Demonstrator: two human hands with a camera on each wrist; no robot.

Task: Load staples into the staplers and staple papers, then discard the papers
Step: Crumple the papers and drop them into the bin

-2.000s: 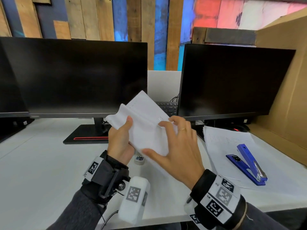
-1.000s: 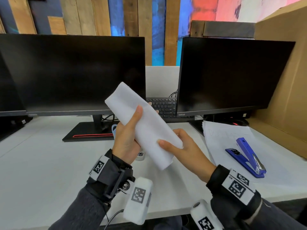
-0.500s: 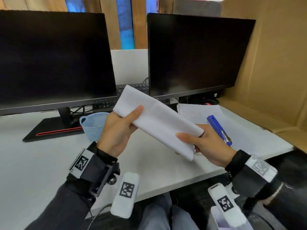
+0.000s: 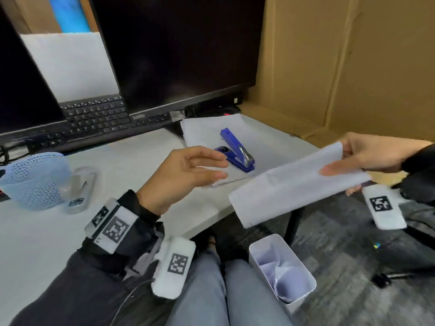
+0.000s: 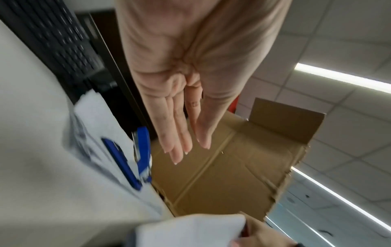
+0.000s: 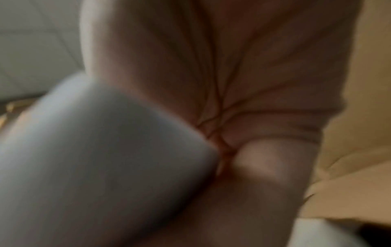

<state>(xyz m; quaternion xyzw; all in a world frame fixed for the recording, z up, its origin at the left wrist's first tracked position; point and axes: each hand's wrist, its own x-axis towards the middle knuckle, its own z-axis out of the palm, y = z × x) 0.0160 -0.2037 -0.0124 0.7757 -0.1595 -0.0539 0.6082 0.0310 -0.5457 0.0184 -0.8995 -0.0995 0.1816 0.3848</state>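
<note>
Head view: my right hand (image 4: 374, 158) is pinching one end of a folded sheet of paper (image 4: 294, 187), holding it out past the desk's edge, above and to the right of a small white bin (image 4: 303, 269) on the floor that is holding crumpled paper. My left hand (image 4: 186, 172) is hovering over the white desk (image 4: 35, 243) with fingers straight and thumb apart, gripping nothing. Just beyond its fingertips a blue stapler (image 4: 236, 150) is lying on a stack of paper (image 4: 202, 128). A pale blue mesh basket (image 4: 33, 180) is standing at far left.

Left wrist view: my left hand (image 5: 180, 103) is showing its fingers (image 5: 177, 138) stretched out together, empty, with the blue stapler (image 5: 129, 160) blurred on the stack of paper (image 5: 95, 120) beside them.

Right wrist view: my right hand (image 6: 243, 100) is clamping the folded sheet of paper (image 6: 95, 150) against its palm; everything is heavily blurred.
</note>
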